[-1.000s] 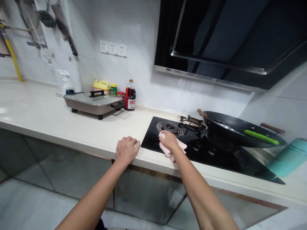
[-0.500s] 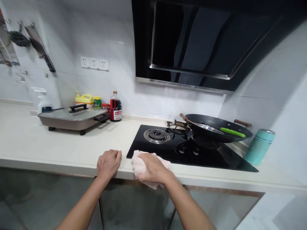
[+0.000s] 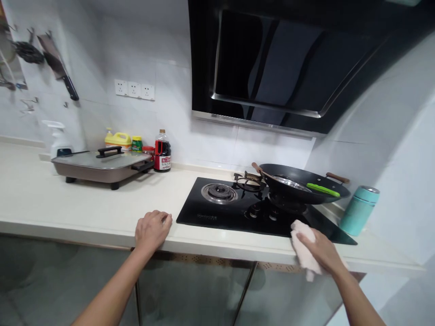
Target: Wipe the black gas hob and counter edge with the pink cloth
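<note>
- Fingers (image 3: 305, 241) of your right hand (image 3: 324, 253) clamped on a pale pink, soft-looking cloth (image 3: 302, 253), thumb towards the left; part of the grip hidden by folds.
- Cloth lies under and to the left of those fingers, at the right-hand part of the front edge of the black, glossy glass hob (image 3: 217, 222). Long axis runs front to back: upper end over the hob's edge, lower end hanging past the lip of the off-white, smooth bench (image 3: 102, 203).
- Right hand plainly the nearer one; your left hand (image 3: 152, 230) rests well apart, on the bench's front edge, just beside the hob's left front corner. Its fingers sit close together, tips hidden; cannot tell whether they are curled tight. Nothing seen in it.
- Hob: flat, reflective sheet, long side parallel to the bench edge. Ringed, round metal burner (image 3: 219, 193) at its left; two dark round knobs (image 3: 254, 212) between burner and cloth.
- Beyond your right hand: a wide, matt black wok (image 3: 288, 192) with brown, wood-like handles, a bright green, slim utensil handle (image 3: 322, 189) lying across it.
- Right of the wok: a teal, cylindrical bottle (image 3: 359, 213) with a metallic top, apart from your hand.
- Far left: a brown, rectangular pan (image 3: 84, 174) on black feet, glass lid on.
</note>
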